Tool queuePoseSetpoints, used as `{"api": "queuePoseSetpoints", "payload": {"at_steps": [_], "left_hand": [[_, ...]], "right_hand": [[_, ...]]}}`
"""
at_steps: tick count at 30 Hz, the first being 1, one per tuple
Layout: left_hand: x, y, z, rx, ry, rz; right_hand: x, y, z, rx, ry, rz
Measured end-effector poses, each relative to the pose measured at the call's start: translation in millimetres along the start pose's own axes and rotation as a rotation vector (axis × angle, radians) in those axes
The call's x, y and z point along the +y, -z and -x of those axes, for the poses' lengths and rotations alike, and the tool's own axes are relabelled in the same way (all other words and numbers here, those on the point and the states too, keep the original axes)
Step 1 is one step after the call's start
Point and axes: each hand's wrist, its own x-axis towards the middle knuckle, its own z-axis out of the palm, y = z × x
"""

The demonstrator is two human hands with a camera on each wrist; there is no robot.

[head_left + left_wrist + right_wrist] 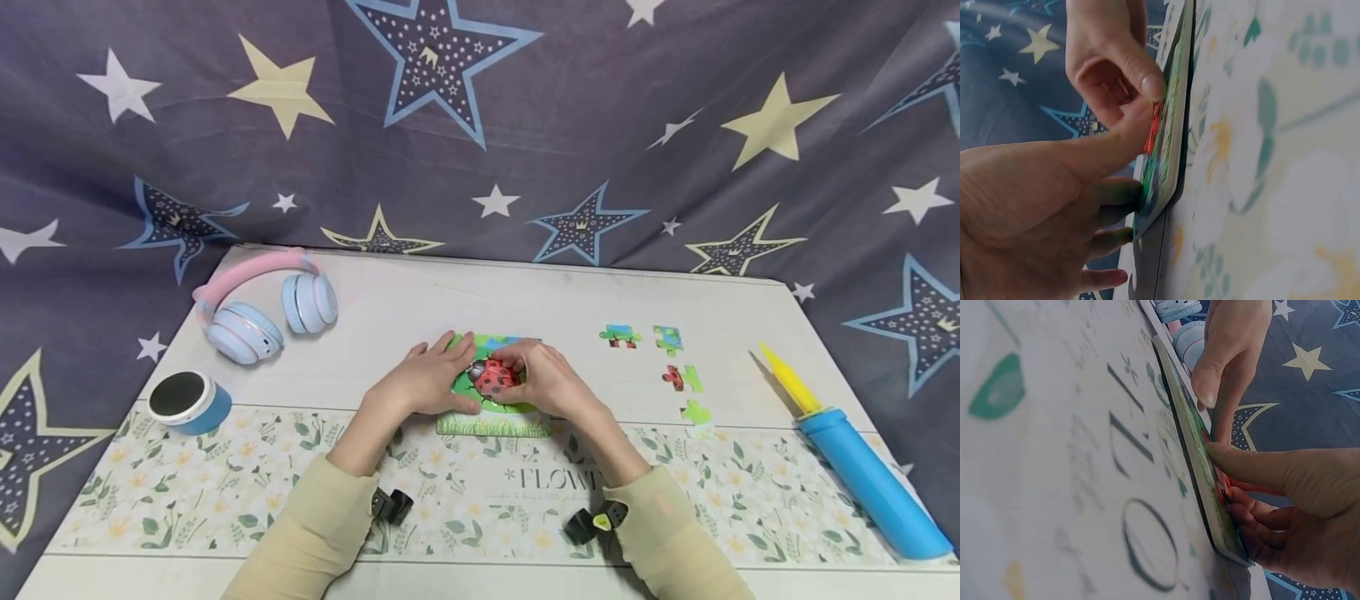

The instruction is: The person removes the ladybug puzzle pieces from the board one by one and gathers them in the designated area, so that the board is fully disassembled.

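A ladybug jigsaw puzzle (491,426) with a green grassy border lies flat on the table in front of me. My left hand (429,380) rests on its left side, fingers spread and fairly straight. Across the right part of the red, black-spotted ladybug (491,379), my right hand (553,380) has curled fingers and thumb that pinch a puzzle piece; its outline is mostly covered. The right wrist view shows the right thumb (1241,461) and fingertips on either side of the red area. Both hands are close together over the picture.
Several loose puzzle pieces (696,412) lie right of the board. A blue pump with a yellow nozzle (862,475) is at the far right. Pink and blue headphones (243,329) and a blue cylinder with a dark top (191,404) stand left. A star-patterned curtain (480,167) hangs behind.
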Motion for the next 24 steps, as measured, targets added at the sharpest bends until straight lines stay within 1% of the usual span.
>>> {"api": "queuePoseSetpoints", "payload": {"at_steps": [3, 6, 11, 17, 24], "left_hand": [[-2.2, 2.1, 0.4, -0.019, -0.013, -0.020], [-2.1, 3.0, 0.1, -0.027, -0.010, -0.051], [0.6, 2.1, -0.3, -0.007, 0.011, -0.093], [2.6, 0.5, -0.2, 0.027, 0.022, -0.094], [3.4, 1.0, 0.0, 0.030, 0.031, -0.082]], "right_hand": [[0.1, -0.1, 0.3, -0.006, 0.000, -0.002], [0.0, -0.2, 0.7, -0.004, -0.001, -0.002], [0.6, -0.4, 1.0, -0.005, 0.004, 0.007], [1.7, -0.4, 1.2, -0.009, 0.009, -0.006], [-0.4, 2.1, 2.9, -0.030, -0.011, -0.022]]}}
